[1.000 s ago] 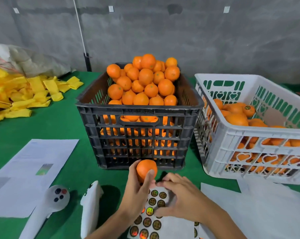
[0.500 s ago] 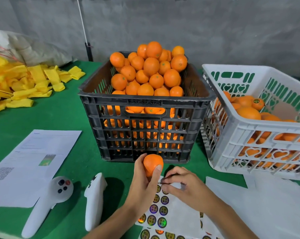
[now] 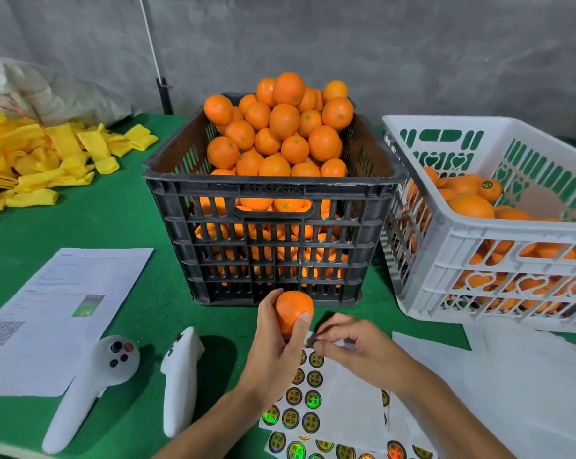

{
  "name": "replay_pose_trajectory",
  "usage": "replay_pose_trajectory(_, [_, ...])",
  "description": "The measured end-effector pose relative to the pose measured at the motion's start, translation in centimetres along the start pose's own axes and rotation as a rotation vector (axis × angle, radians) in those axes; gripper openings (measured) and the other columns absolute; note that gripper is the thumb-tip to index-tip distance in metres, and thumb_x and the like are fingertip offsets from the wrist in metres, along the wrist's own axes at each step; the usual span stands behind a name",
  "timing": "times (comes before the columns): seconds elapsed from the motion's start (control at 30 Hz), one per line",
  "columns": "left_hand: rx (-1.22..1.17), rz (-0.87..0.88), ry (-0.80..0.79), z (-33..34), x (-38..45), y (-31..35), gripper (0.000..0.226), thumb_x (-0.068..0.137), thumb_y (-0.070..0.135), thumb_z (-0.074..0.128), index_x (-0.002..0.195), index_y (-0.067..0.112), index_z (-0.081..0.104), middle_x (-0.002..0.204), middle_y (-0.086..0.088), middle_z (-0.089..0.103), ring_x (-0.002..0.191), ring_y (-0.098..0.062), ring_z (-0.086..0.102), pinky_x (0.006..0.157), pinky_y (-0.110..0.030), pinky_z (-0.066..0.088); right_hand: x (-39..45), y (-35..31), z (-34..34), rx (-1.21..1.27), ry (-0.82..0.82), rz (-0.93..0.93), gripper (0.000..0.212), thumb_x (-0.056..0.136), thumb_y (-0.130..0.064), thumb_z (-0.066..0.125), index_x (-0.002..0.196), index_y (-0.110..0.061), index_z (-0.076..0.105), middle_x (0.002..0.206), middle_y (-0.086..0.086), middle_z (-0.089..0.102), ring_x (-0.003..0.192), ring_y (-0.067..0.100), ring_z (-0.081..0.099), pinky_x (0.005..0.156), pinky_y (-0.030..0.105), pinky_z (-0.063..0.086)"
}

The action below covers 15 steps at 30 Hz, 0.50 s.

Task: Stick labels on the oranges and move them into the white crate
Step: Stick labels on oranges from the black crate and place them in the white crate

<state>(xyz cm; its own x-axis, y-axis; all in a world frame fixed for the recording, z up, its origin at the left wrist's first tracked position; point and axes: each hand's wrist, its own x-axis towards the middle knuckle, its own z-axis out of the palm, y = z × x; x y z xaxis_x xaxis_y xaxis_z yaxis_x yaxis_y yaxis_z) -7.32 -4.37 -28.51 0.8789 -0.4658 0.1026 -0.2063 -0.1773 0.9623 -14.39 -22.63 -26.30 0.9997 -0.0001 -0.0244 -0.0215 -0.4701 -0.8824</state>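
Your left hand grips an orange, smooth and bright, just in front of the black crate above the green counter. Your right hand pinches a small dark label beside it. The sticker sheet below carries round gold-rimmed holographic labels; writing too small to read. The white crate at right holds oranges, one labelled.

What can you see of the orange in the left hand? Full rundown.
The held orange is round, bright orange with a dimpled, slightly glossy peel; no label shows on its visible side. The left hand grips it above the green table, thumb across its front, in front of the black crate. The right hand pinches something small and dark beside it, apparently not touching it.
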Motion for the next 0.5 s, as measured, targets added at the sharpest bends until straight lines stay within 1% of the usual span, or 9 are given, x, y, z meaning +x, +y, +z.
replay_pose_trajectory(0.1, [0.003, 0.011, 0.001, -0.07, -0.10, 0.08, 0.059, 0.091, 0.073, 0.052, 0.141, 0.055, 0.025, 0.129, 0.015, 0.052, 0.098, -0.012, 0.068, 0.085, -0.030, 0.058, -0.03, 0.12, -0.05, -0.032, -0.008, 0.003, 0.018, 0.096, -0.047, 0.065, 0.101, -0.039, 0.080, 0.108, -0.014, 0.063, 0.108, 0.011, 0.063, 0.097, 0.044, 0.052])
replay_pose_trajectory(0.23, [-0.006, 0.011, -0.011, -0.12, -0.07, -0.06, 0.062, 0.091, 0.074, 0.052, 0.143, 0.055, 0.025, 0.132, 0.016, 0.050, 0.106, -0.017, 0.068, 0.091, -0.034, 0.059, -0.11, 0.22, 0.07, -0.076, 0.002, -0.015, 0.015, 0.100, -0.036, 0.065, 0.097, -0.038, 0.079, 0.106, -0.015, 0.062, 0.106, 0.012, 0.063, 0.093, 0.045, 0.052])
replay_pose_trajectory(0.33, [-0.001, 0.020, -0.006, -0.16, -0.05, -0.11, 0.059, 0.091, 0.076, 0.052, 0.141, 0.058, 0.025, 0.131, 0.019, 0.050, 0.105, -0.009, 0.066, 0.086, -0.028, 0.059, -0.18, 0.17, 0.21, -0.099, 0.026, -0.021, 0.012, 0.099, -0.032, 0.067, 0.097, -0.031, 0.079, 0.102, -0.010, 0.063, 0.101, 0.014, 0.064, 0.092, 0.044, 0.055])
replay_pose_trajectory(0.4, [-0.004, 0.023, -0.004, -0.13, -0.03, -0.06, 0.058, 0.091, 0.076, 0.052, 0.140, 0.059, 0.026, 0.130, 0.019, 0.050, 0.106, -0.005, 0.065, 0.084, -0.023, 0.057, -0.23, 0.18, 0.31, -0.150, 0.050, -0.016, 0.017, 0.100, -0.030, 0.066, 0.089, -0.022, 0.076, 0.095, -0.005, 0.060, 0.093, 0.018, 0.064, 0.085, 0.045, 0.054])
replay_pose_trajectory(0.43, [-0.003, 0.029, -0.001, -0.13, -0.03, -0.01, 0.057, 0.091, 0.076, 0.052, 0.139, 0.059, 0.026, 0.129, 0.019, 0.051, 0.105, -0.003, 0.064, 0.083, -0.020, 0.056, -0.19, 0.12, 0.40, -0.174, 0.076, -0.009, 0.022, 0.100, -0.028, 0.065, 0.083, -0.017, 0.071, 0.092, -0.005, 0.059, 0.090, 0.016, 0.064, 0.081, 0.044, 0.053])
replay_pose_trajectory(0.47, [-0.002, 0.035, 0.000, -0.11, -0.03, 0.08, 0.056, 0.091, 0.076, 0.052, 0.138, 0.059, 0.027, 0.128, 0.018, 0.051, 0.105, -0.001, 0.064, 0.083, -0.017, 0.054, -0.17, -0.06, 0.51, -0.191, 0.123, 0.006, 0.024, 0.101, -0.027, 0.063, 0.080, -0.015, 0.068, 0.091, -0.008, 0.060, 0.089, 0.012, 0.064, 0.078, 0.040, 0.053])
replay_pose_trajectory(0.5, [0.000, 0.040, -0.002, -0.11, -0.05, 0.17, 0.056, 0.091, 0.075, 0.052, 0.138, 0.058, 0.027, 0.128, 0.017, 0.051, 0.104, 0.000, 0.064, 0.082, -0.015, 0.054, -0.13, -0.38, 0.63, -0.200, 0.200, 0.024, 0.024, 0.101, -0.026, 0.062, 0.079, -0.018, 0.067, 0.091, -0.011, 0.060, 0.088, 0.008, 0.063, 0.076, 0.033, 0.052])
